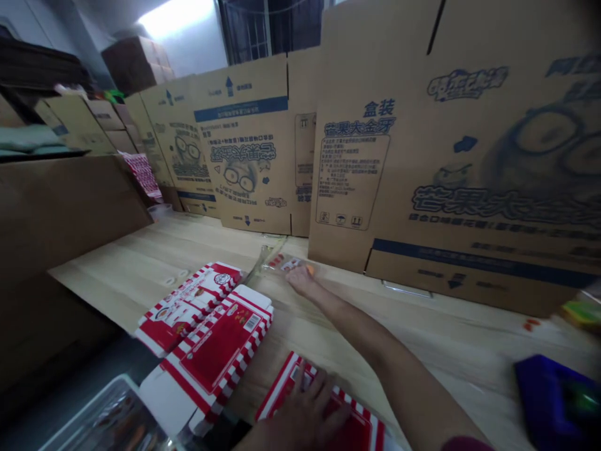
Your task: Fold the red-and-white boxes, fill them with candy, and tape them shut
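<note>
My left hand (307, 407) lies with fingers spread on a red-and-white striped cardboard carton (359, 426) at the bottom of the view. Stretched far forward, my right hand (299, 277) is closed at the back of the table. It is at a clear plastic piece with red print (277, 260); what its fingers pinch is too small to make out. A small orange thing (310, 269) shows beside that hand. Left of my hands lie a flattened red carton with a barcode (218, 344) and a second red-and-white carton (190, 307).
Large brown cardboard boxes (347, 188) wall off the back of the wooden table (451, 338). A clear tub (117, 419) with wrapped pieces stands at the lower left. To the right are a dark blue object (547, 401) and a yellow-green item (582, 313).
</note>
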A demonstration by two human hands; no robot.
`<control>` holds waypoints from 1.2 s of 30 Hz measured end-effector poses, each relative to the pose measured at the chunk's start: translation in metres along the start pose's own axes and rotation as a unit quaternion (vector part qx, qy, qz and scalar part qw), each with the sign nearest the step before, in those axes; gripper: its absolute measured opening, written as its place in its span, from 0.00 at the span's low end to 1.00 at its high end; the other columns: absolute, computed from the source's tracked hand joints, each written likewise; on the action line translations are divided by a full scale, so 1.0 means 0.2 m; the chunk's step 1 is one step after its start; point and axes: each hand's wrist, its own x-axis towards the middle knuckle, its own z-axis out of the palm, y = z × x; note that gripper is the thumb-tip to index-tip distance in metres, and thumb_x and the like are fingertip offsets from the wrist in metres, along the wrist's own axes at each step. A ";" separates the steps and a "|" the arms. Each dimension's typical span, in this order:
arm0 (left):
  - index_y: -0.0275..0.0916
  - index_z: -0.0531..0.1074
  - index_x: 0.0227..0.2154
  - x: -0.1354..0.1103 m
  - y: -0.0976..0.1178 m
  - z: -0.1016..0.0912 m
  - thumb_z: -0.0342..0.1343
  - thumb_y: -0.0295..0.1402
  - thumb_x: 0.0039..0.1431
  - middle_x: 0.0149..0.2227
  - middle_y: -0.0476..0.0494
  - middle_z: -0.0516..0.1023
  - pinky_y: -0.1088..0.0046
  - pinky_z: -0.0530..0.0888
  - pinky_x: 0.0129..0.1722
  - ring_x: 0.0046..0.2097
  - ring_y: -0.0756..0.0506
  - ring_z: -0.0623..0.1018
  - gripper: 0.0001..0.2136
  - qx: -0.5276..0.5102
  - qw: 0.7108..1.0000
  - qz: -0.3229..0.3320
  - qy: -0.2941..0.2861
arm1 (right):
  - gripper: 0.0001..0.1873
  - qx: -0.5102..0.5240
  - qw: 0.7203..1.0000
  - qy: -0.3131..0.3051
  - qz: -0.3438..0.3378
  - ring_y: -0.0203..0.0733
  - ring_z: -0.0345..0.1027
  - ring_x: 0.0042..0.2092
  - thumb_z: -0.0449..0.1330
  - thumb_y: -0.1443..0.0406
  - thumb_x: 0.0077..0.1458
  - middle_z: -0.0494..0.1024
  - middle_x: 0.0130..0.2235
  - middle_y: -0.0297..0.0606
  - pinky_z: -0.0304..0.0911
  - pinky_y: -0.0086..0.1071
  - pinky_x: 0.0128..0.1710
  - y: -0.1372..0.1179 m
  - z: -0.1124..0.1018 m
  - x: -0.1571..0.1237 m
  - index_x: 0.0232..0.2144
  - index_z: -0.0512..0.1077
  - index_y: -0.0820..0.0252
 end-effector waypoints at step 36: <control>0.34 0.51 0.64 -0.18 0.22 -0.35 0.68 0.49 0.29 0.61 0.26 0.60 0.45 0.48 0.63 0.62 0.29 0.59 0.57 -0.068 0.964 -0.250 -0.056 | 0.06 0.335 0.879 0.079 0.330 0.37 0.66 0.27 0.54 0.68 0.47 0.74 0.23 0.34 0.59 0.27 0.28 0.48 -0.09 -1.75 0.21 0.68 0.60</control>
